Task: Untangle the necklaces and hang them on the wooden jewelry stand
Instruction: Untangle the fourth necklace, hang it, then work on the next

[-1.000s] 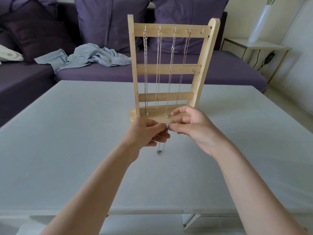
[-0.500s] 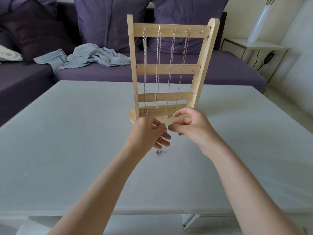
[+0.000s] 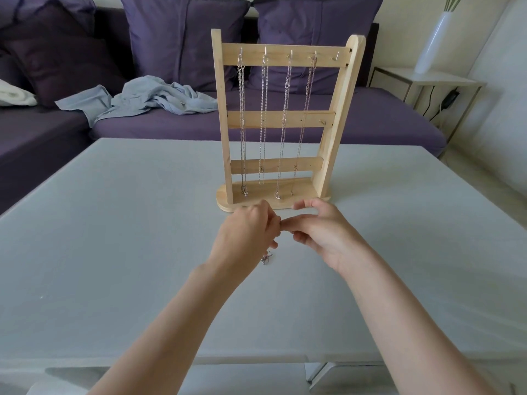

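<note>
Between the two hands, just in front of the stand's base, a thin silver necklace (image 3: 266, 258) is held above the worktop (image 3: 114, 252); only its lower end shows, a small clasp or pendant dangling below the left hand (image 3: 246, 232), so its visible length runs straight down; the rest is hidden by the fingers. The left hand's grip is curled tight around the chain; the right hand (image 3: 319, 229) meets it fingertip to fingertip, thumb and forefinger pinched narrow at the same spot, though the chain itself cannot be made out there.

Behind the hands stands the wooden jewelry stand (image 3: 281, 121), upright on its oval base, its long axis vertical, its front turned toward the camera and slightly to the left; four hung necklaces (image 3: 282, 124) drop straight from the hooks on the top bar to near the base, well apart from one another; the rightmost hook (image 3: 336, 57) on the top bar is bare.

Beyond the worktop runs a purple sofa (image 3: 370, 124) with cushions; a crumpled light blue garment (image 3: 148, 99) lies on its seat; to the right a white vase (image 3: 433, 44) stands on a side table (image 3: 445, 79).
</note>
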